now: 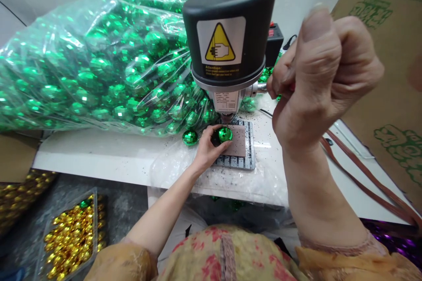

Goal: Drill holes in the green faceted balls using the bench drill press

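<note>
My left hand (211, 144) grips a shiny green faceted ball (225, 134) between thumb and fingers. The ball rests on a brownish board (238, 145) over the slotted metal base (249, 162) of a small bench drill press (229, 35), right under its chuck (227, 117). My right hand (325, 61) is raised and closed at the right side of the machine, around the end of its feed lever (261, 88); most of the grip is hidden by the hand itself. Another green ball (190, 137) lies on the table just left of my left hand.
A large clear bag of green balls (99, 74) fills the table's left and back. Below left stands a clear bin (95, 215) of gold balls. At right are a cardboard box (379, 74) and brown straps (359, 171). Dark shavings and plastic sheeting (178, 171) lie around the base.
</note>
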A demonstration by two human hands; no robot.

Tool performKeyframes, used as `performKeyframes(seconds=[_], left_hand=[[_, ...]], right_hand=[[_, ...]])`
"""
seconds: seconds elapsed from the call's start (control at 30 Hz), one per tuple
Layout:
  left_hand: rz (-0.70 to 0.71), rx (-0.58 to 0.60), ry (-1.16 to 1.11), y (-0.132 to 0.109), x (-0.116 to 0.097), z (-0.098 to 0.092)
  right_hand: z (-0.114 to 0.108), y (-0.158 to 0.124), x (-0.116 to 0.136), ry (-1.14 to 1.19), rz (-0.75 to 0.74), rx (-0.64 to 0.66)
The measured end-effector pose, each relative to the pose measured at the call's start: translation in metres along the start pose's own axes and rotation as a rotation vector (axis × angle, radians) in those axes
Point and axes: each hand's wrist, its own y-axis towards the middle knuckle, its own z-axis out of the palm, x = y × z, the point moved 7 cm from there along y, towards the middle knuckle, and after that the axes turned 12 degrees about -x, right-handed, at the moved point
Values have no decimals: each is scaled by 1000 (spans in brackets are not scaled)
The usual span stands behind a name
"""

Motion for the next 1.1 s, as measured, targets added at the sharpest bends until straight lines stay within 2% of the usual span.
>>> performKeyframes(seconds=[0.13, 0.27, 0.43, 0.53, 0.7, 0.8, 0.97, 1.07, 1.1], left_hand=[[-42, -3, -7, -2, 0, 5], [-26, 10, -77, -3, -5, 12], [-21, -5, -12, -5, -6, 13], [14, -3, -10, -6, -7, 12], [42, -18, 3, -7, -7, 12], [37, -18, -1, -8, -6, 12], [41, -21, 4, -8, -9, 12], [33, -20, 0, -8, -9, 11], [31, -20, 0, -8, -9, 11]], right_hand=[[3, 6, -3, 40, -2, -18], [12, 16, -9, 62, 24, 48], [15, 22, -14, 100, 73, 55], [12, 17, -9, 112, 23, 36], [-1, 1, -3, -8, 6, -45], [-8, -9, 1, -6, -69, -79], [-16, -24, 0, 118, -120, -36], [-24, -27, -1, 61, -88, -19], [-25, -27, -1, 12, -78, 22]])
